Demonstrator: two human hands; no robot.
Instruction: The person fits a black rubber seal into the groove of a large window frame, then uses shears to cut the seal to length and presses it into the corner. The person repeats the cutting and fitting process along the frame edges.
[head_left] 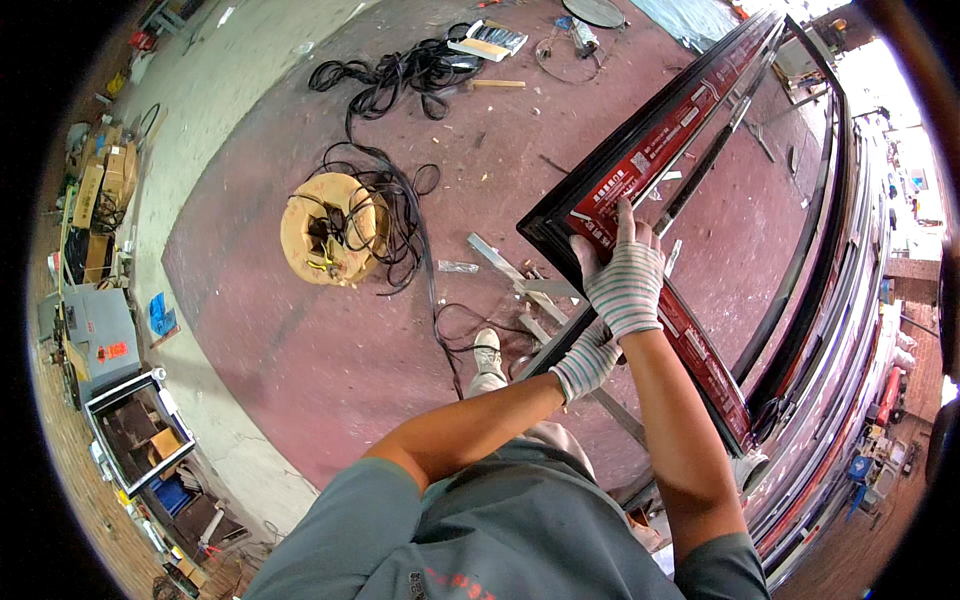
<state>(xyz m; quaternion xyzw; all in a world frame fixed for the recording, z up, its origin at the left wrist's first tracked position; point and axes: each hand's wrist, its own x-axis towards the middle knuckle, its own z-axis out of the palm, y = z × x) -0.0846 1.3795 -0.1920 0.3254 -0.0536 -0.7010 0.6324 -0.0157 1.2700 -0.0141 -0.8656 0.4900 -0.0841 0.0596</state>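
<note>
A large black frame with red printed film along its bars stands tilted in front of me, its near corner beside my hands. In a striped glove, my right hand grips the frame just inside that corner, with the thumb and a finger lying on the red film. Lower down, my left hand, gloved alike, is against the outer side of the frame, close under my right wrist. Its fingers are hidden behind the right wrist and the frame, so its hold does not show.
A round tan spool sits on the reddish floor, tangled with black cable. Metal strips lie near my shoe. Long profiles are stacked at the right. A grey box and an open bin stand at the left.
</note>
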